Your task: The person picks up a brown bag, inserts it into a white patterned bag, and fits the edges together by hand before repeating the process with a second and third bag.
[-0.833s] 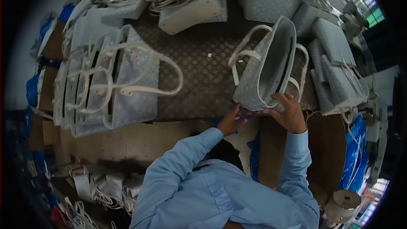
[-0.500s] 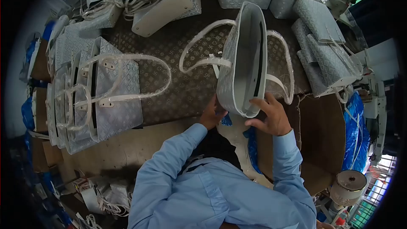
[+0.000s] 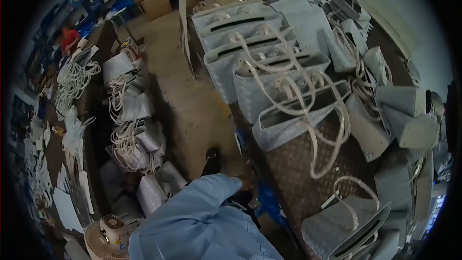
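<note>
A light blue sleeve [image 3: 219, 188] reaches forward from my body, but the hand at its end does not show clearly. My right hand is out of view too. Near the lower right, a silver-grey patterned tote bag [image 3: 332, 224] lies tilted on the dark table, its top opening facing right and its pale handles loose. Farther along the table, a row of similar tote bags [image 3: 293, 127] stands with the tops open, their plastic-wrapped handles flopping over the patterned tabletop [image 3: 288, 168].
More grey bags [image 3: 368, 127] crowd the table's right side. To the left, bags with bundled straps [image 3: 132, 147] line the floor beside another table. A beige round fan-like machine [image 3: 106, 236] stands at lower left; cardboard boxes [image 3: 154, 5] are at the back. A person in red [image 3: 70, 41] is far left.
The view has swung left, toward the aisle and the bag row. Both hands, which were at the upright tote bag, have left view; that bag now appears tilted at lower right.
</note>
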Action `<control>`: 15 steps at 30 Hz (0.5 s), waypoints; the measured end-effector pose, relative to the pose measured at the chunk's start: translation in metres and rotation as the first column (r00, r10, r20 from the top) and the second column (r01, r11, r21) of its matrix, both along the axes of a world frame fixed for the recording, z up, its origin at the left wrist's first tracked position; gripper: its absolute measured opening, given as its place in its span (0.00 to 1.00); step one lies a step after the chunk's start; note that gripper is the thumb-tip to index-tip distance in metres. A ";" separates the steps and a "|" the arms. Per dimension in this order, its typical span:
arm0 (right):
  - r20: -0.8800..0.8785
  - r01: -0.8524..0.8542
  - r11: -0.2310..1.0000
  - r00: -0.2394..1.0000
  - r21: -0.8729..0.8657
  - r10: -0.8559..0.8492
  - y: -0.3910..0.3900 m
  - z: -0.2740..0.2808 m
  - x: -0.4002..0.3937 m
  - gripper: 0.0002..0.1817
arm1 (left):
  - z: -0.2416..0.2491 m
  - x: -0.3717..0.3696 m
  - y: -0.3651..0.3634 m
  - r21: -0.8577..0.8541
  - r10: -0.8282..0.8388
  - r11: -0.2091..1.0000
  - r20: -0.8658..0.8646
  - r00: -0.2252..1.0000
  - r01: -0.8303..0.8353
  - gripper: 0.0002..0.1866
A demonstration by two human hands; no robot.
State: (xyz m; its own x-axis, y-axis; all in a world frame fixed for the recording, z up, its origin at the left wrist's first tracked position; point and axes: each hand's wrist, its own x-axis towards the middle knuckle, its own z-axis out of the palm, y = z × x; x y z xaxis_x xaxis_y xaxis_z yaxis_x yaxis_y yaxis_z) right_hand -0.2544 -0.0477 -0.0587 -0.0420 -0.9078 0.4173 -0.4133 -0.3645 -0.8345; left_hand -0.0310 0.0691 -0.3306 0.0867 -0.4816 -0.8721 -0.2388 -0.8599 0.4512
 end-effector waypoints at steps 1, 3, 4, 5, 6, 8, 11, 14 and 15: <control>-0.016 -0.150 0.982 0.988 0.114 0.153 0.007 -0.017 0.027 0.35 | -0.009 0.042 0.020 0.158 0.152 0.975 0.035 0.988 -0.155 0.18; -0.024 -0.421 0.819 0.885 0.389 0.466 0.020 -0.061 0.086 0.32 | -0.015 0.117 0.083 0.217 0.255 0.938 0.094 0.962 -0.270 0.18; -0.030 -0.505 0.676 0.789 0.536 0.613 0.022 -0.080 0.114 0.31 | -0.015 0.148 0.114 0.213 0.246 0.940 0.116 0.962 -0.266 0.18; -0.037 -0.526 0.532 0.687 0.664 0.726 0.024 -0.102 0.137 0.30 | -0.014 0.174 0.144 0.219 0.185 0.952 0.140 0.973 -0.212 0.19; -0.044 -0.501 0.392 0.573 0.771 0.819 0.026 -0.126 0.162 0.28 | -0.012 0.196 0.172 0.233 0.029 0.970 0.164 0.986 -0.067 0.19; -0.130 -0.335 0.268 0.382 0.903 0.915 0.021 -0.166 0.195 0.26 | -0.004 0.226 0.227 0.274 -0.499 0.856 0.220 0.838 0.438 0.20; -0.237 -0.094 0.252 0.154 0.963 0.959 0.009 -0.185 0.234 0.22 | -0.016 0.272 0.275 0.259 -0.631 0.772 0.422 0.651 0.580 0.20; -0.210 -0.220 0.251 0.193 0.943 0.958 0.036 -0.186 0.329 0.18 | -0.061 0.322 0.314 0.120 -0.295 0.890 0.887 0.355 0.440 0.17; -0.151 -0.318 0.220 0.229 0.922 0.962 0.050 -0.187 0.373 0.17 | -0.026 0.359 0.322 -0.165 0.232 0.970 0.435 0.870 -0.177 0.17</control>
